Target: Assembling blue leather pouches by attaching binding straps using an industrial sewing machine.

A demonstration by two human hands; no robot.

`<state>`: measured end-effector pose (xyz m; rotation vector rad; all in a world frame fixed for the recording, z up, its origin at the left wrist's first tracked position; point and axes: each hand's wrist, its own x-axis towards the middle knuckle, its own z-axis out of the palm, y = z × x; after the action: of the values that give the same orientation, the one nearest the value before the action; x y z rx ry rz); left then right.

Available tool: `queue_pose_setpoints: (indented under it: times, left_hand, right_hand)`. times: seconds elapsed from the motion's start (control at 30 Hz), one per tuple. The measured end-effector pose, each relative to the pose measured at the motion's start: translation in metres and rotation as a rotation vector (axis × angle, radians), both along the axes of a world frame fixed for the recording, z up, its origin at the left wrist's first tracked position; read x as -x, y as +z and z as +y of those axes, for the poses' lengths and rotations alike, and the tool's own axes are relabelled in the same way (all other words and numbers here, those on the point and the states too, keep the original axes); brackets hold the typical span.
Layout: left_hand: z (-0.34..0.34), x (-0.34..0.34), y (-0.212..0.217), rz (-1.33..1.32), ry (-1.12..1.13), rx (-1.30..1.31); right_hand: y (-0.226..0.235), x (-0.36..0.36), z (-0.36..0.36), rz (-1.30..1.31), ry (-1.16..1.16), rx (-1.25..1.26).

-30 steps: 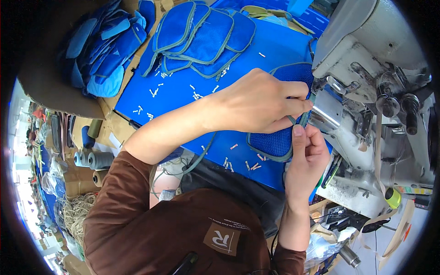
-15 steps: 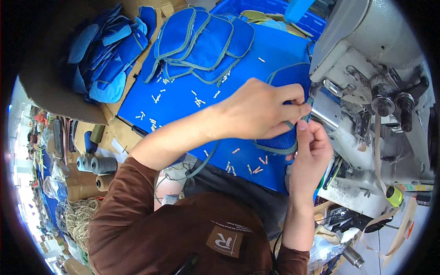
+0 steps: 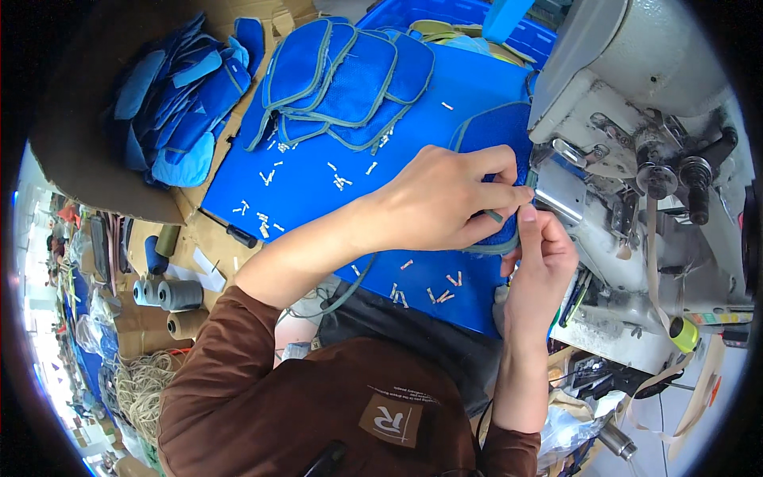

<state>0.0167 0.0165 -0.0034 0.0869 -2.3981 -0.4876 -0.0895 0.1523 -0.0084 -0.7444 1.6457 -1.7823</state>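
A blue mesh fabric piece (image 3: 494, 131) with a grey-green bound edge lies at the right of the blue table, against the sewing machine (image 3: 620, 159). My left hand (image 3: 457, 195) reaches across it, thumb and forefinger pinched at its right edge. A grey-green binding strip (image 3: 350, 290) runs up from my lap, and a short stretch of the same colour shows between the left fingers. Just below, my right hand (image 3: 542, 245) closes thumb against fingers on that same edge. The fingers hide part of the edge beside the machine's metal plate.
Overlapping blue bound pieces (image 3: 350, 79) lie at the back of the table (image 3: 318, 159). Small pale clips or scraps (image 3: 342, 182) are scattered about. A cardboard box (image 3: 87, 159) at left holds more blue pieces. Thread cones (image 3: 180, 292) stand left; a blue crate (image 3: 445, 11) is behind.
The fabric piece has turned slightly under my hands, its lower corner shifting right. Both hands stay pinched near its edge. The whole view has shifted a little.
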Motion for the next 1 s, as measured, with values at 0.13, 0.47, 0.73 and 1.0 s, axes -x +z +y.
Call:
queue_pose_setpoints:
  times: [0.13,0.47,0.73,1.0]
  left_hand:
    - [0.003,0.000,-0.005,0.037,0.044,-0.024]
    - [0.002,0.002,-0.029,0.221,0.130,0.056]
    - [0.008,0.006,-0.035,0.214,0.186,0.038]
    - [0.022,0.018,-0.031,0.168,0.300,0.041]
  right_hand:
    - [-0.002,0.005,-0.002,0.019,0.007,-0.010]
    - [-0.011,0.006,0.034,0.306,0.033,-0.156]
    - [-0.051,0.028,0.109,1.096,0.179,-0.744]
    - [-0.070,0.044,0.102,0.680,0.163,-0.597]
